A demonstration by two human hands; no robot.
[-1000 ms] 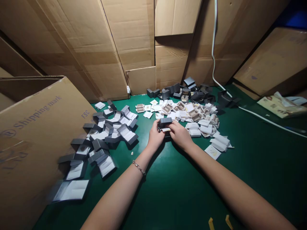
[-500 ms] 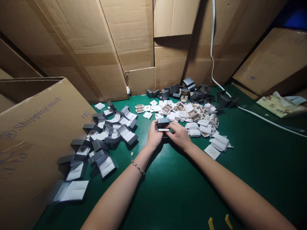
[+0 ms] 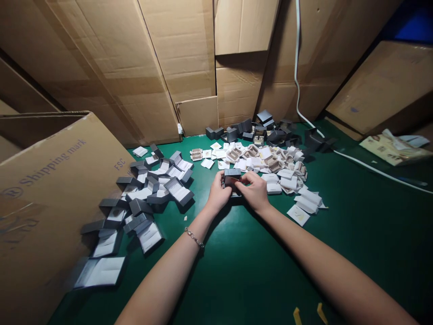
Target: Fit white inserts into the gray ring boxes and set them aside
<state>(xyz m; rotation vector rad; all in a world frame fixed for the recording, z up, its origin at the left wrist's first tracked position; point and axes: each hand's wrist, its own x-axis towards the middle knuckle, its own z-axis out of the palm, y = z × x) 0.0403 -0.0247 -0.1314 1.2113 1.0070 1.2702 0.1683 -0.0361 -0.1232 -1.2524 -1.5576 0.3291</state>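
Over the green table [image 3: 257, 271], both my hands hold one small dark grey hinged box [image 3: 232, 175]. My left hand [image 3: 218, 195] grips its left side, fingers curled round it. My right hand [image 3: 254, 189] pinches its right side and front edge. The box stands just above the table surface, its lid raised. A silver bracelet [image 3: 195, 237] sits on my left wrist. Behind the box lies a heap of white and tan card inserts [image 3: 270, 162].
Left of my hands lie several open grey boxes with white linings [image 3: 158, 185]. More closed grey boxes [image 3: 264, 128] stand at the back. A large cardboard carton [image 3: 43, 189] fills the left; cardboard sheets [image 3: 189, 67] wall the back. A white cable [image 3: 304, 122] runs down the right.
The white insert seen at the box's front edge is no longer visible. My hands stayed on the box, fingers shifting slightly on it.
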